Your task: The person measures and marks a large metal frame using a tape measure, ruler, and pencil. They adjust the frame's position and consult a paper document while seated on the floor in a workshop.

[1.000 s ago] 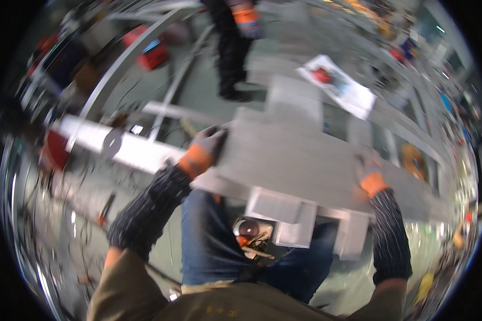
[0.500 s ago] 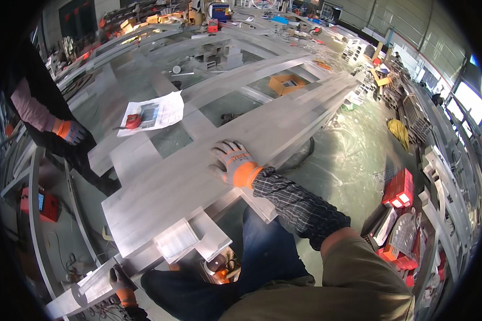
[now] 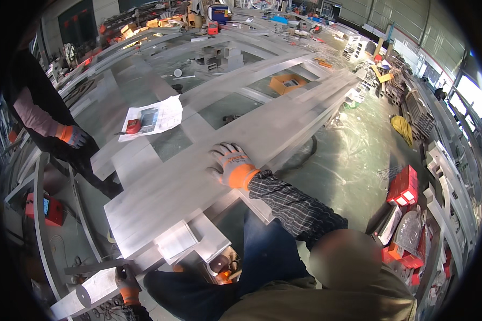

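My right hand [image 3: 233, 165], in a grey and orange work glove, lies flat with fingers spread on a wide silver metal beam [image 3: 177, 187]. My left hand [image 3: 127, 282], in a dark and orange glove, is at the lower left beside the beam's near end. Its fingers are closed on the right end of a flat metal strip [image 3: 93, 267], which points left. Just below the strip lies a light metal bar [image 3: 99, 289] with a dark round disc [image 3: 83, 296] on it. Short metal pieces [image 3: 177, 239] stick out from under the beam near my knees.
A person [image 3: 48, 123] stands at the left, one gloved hand hanging down. A paper sheet [image 3: 163, 115] with a red tape measure [image 3: 133, 126] lies on the frame. Red boxes [image 3: 403, 186] stand at the right. A cardboard box [image 3: 287, 83] sits farther back.
The metal strip at my left hand has turned from slanting down-left to nearly level, its face now dark. My right hand stays on the beam. The view has shifted slightly.
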`<state>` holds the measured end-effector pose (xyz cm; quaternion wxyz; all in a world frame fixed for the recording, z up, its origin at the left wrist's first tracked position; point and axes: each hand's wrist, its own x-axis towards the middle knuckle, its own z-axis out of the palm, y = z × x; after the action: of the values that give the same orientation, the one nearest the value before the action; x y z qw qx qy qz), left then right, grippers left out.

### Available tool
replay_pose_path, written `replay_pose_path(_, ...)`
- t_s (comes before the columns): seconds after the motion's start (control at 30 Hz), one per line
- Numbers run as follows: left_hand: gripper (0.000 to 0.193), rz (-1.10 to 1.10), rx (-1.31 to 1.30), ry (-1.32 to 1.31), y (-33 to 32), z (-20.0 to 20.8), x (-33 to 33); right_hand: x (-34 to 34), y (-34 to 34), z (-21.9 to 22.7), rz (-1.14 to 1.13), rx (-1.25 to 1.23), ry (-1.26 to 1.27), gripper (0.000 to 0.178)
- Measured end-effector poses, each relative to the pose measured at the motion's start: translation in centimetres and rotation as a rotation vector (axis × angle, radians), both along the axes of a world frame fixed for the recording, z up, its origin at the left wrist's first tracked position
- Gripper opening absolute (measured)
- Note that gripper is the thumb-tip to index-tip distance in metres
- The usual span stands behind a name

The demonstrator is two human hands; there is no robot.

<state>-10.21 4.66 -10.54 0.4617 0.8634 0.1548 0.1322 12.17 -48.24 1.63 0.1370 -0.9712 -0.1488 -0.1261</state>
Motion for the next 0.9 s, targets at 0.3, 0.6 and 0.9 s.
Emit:
replay_pose_path(0.3, 0.019, -0.014, -0.007, -0.062, -0.1, -0.7, -0.2, -0.1, -0.2, 0.0, 0.011, 0.024, -0.055, 0.061)
replay_pose_path(0.6, 0.024, 0.128, 0.083, 0.104, -1.7, 1.1, -0.4, 0.9, -0.5, -0.9, 0.132, 0.124, -0.191, 0.058)
replay_pose_path(0.9, 0.027, 0.208, 0.241, 0.047, -1.9, 1.6, -1.5, 0.7, 0.3, -1.0, 0.13, 0.02, -0.192, 0.057)
